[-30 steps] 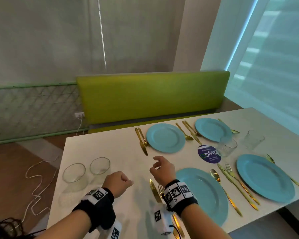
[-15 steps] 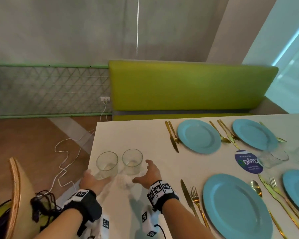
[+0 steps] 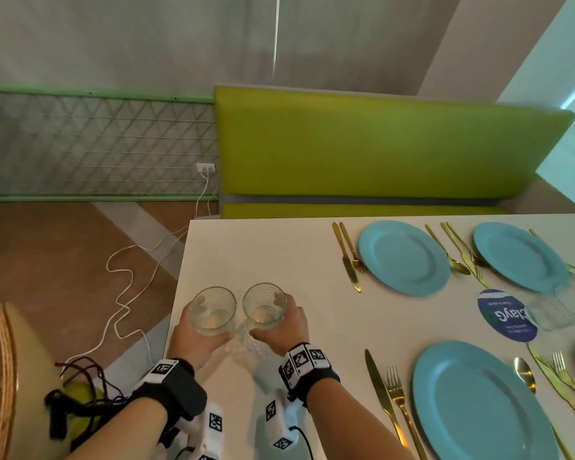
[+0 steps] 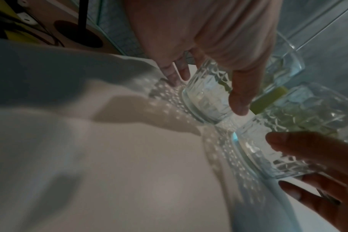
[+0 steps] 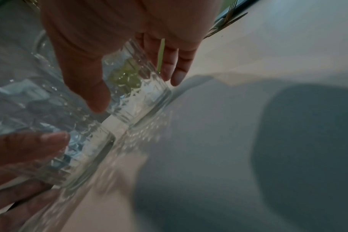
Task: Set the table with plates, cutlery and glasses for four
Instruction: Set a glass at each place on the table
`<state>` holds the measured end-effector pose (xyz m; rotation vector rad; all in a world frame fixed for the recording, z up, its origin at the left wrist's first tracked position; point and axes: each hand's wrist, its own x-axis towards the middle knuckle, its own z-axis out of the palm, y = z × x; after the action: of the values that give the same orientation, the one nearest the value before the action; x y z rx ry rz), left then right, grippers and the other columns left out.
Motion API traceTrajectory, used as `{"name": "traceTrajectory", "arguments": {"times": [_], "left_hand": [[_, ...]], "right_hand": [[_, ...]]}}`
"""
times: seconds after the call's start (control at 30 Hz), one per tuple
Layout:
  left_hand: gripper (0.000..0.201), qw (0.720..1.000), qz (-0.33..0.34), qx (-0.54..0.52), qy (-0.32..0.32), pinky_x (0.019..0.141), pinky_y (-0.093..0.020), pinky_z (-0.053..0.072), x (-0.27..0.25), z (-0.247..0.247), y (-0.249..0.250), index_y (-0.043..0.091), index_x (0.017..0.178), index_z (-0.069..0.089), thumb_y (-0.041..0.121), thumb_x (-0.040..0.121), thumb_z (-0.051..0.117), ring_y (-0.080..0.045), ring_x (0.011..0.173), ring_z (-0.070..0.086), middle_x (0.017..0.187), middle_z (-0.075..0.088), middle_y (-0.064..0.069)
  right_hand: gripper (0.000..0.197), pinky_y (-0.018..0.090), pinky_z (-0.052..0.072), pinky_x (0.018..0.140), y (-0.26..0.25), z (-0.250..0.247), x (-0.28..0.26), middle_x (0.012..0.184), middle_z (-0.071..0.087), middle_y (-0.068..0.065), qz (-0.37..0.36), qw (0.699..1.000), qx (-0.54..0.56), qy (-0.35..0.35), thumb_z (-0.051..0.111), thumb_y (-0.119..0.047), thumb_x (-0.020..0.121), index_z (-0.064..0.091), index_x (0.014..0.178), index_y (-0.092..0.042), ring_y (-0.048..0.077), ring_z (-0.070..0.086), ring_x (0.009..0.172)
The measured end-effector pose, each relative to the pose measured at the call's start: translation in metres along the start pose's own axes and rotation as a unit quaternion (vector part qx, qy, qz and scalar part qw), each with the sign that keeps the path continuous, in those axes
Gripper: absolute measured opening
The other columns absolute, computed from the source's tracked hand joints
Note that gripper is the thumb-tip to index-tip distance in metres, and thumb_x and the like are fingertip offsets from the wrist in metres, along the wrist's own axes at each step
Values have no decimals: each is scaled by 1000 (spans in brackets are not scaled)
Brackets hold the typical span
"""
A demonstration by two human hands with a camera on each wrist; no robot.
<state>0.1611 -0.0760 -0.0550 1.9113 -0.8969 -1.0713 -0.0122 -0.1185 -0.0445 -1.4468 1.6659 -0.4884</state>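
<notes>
Two clear patterned glasses stand side by side near the left end of the white table (image 3: 233, 254). My left hand (image 3: 193, 336) grips the left glass (image 3: 213, 310), with thumb and fingers round its lower wall (image 4: 207, 97). The right hand (image 3: 281, 327) grips the right glass (image 3: 264, 305) the same way (image 5: 137, 94). Whether the bases touch the tabletop I cannot tell. Blue plates (image 3: 404, 257) (image 3: 520, 255) (image 3: 478, 403) lie to the right with gold cutlery (image 3: 384, 390) beside them.
Another glass (image 3: 560, 307) and a round blue sticker (image 3: 505, 315) sit between the plates at the right. A green bench (image 3: 379, 144) runs behind the table. A wicker chair (image 3: 4, 376) and a white cable (image 3: 123, 293) are on the left, off the table edge.
Both hands have reached forward from open beside the glasses and closed round them. The head view has swung left and down toward the table's left end.
</notes>
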Motion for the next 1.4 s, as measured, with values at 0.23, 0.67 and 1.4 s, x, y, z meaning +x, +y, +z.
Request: {"name": "traceTrajectory", "arguments": {"times": [0.23, 0.67, 1.4], "left_hand": [[81, 999, 23, 13, 19, 98, -39, 43, -4, 9, 26, 14, 131, 46, 3, 60, 84, -31, 116, 53, 129, 55, -13], [81, 990, 124, 32, -59, 94, -35, 42, -30, 122, 145, 12, 131, 44, 10, 62, 86, -32, 117, 52, 131, 54, -14], [86, 986, 111, 63, -109, 89, -25, 42, -73, 287, 197, 14, 135, 41, 8, 61, 85, -25, 118, 54, 131, 56, -11]], "right_hand": [[82, 25, 39, 100, -11, -39, -2, 124, 46, 5, 1, 1000, -18, -4, 80, -32, 62, 41, 134, -22, 19, 43, 120], [76, 21, 43, 85, 63, -256, -7, 121, 58, 6, 63, 984, -18, 167, 81, -33, 62, 48, 128, -16, 22, 55, 112], [76, 32, 45, 94, 217, -362, 22, 119, 62, 8, 158, 962, 17, 220, 87, -27, 55, 51, 120, -10, 25, 56, 110]]}}
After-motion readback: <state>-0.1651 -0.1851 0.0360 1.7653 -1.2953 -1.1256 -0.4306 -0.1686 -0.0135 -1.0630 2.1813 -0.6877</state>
